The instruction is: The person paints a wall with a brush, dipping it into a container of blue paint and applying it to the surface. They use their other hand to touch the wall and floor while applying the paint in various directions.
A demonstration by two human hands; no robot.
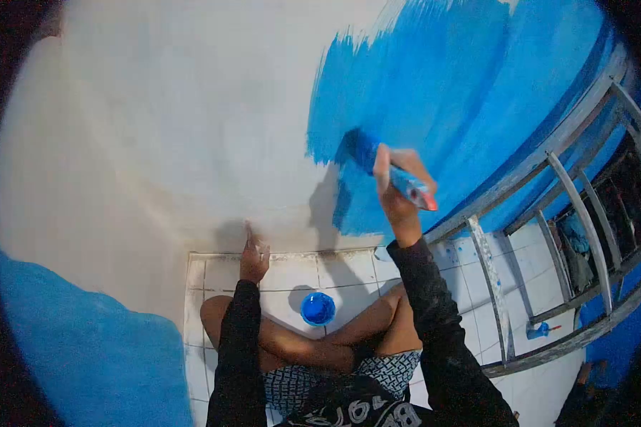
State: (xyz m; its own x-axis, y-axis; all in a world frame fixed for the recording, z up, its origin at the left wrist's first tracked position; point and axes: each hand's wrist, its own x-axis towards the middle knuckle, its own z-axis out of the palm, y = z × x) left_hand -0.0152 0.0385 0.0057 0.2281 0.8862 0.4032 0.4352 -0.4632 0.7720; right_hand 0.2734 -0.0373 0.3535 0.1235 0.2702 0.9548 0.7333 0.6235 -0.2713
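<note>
My right hand [404, 178] is wrapped round the handle of a paintbrush [413, 189]. The blue bristles touch the wall at the left edge of the blue paint [434, 85]. Bare whitish wall [192, 107] lies to the left of that paint. Low down near the wall's base is my left hand [255, 254], with a finger stretched out towards the wall and nothing in it. A small round tub of blue paint [318, 309] stands on the white tiles between my hands, in front of my crossed legs.
A paint-spattered wooden ladder [491, 285] leans at the right, with dark items behind its rungs. Another brush [543, 329] with blue paint lies on the floor there. More blue paint [100, 341] covers the lower left. White tiles [288, 270] meet the wall's base.
</note>
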